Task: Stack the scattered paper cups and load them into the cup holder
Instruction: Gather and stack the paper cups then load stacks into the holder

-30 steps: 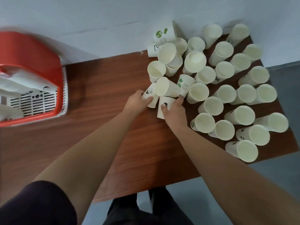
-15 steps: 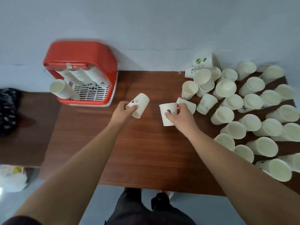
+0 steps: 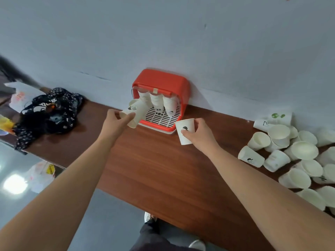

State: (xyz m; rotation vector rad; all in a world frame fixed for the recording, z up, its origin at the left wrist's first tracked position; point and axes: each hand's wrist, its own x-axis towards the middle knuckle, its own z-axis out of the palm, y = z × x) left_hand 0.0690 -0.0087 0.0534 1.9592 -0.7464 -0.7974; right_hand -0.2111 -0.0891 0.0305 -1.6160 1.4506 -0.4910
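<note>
A red cup holder (image 3: 161, 82) stands against the wall on the brown table (image 3: 163, 169), with three stacks of white cups (image 3: 157, 100) inside it. My left hand (image 3: 116, 122) grips a white paper cup (image 3: 135, 113) tilted on its side at the holder's left front, touching the leftmost stack. My right hand (image 3: 199, 134) holds another white cup (image 3: 185, 130) with a small black print, mouth up, just right of the holder's base. Several loose white cups (image 3: 293, 151) lie scattered at the table's right end.
A dark patterned cloth bundle (image 3: 52, 113) lies on the table's left end, beside plastic bags (image 3: 20, 98). More bags (image 3: 40, 175) sit on the shiny floor below left. The grey wall runs right behind the holder. My legs and shoes (image 3: 150, 217) show under the table's front edge.
Both hands carried one cup each from the cup pile leftward to the red holder. The left cup now sits at the holder's leftmost stack. The view swung left.
</note>
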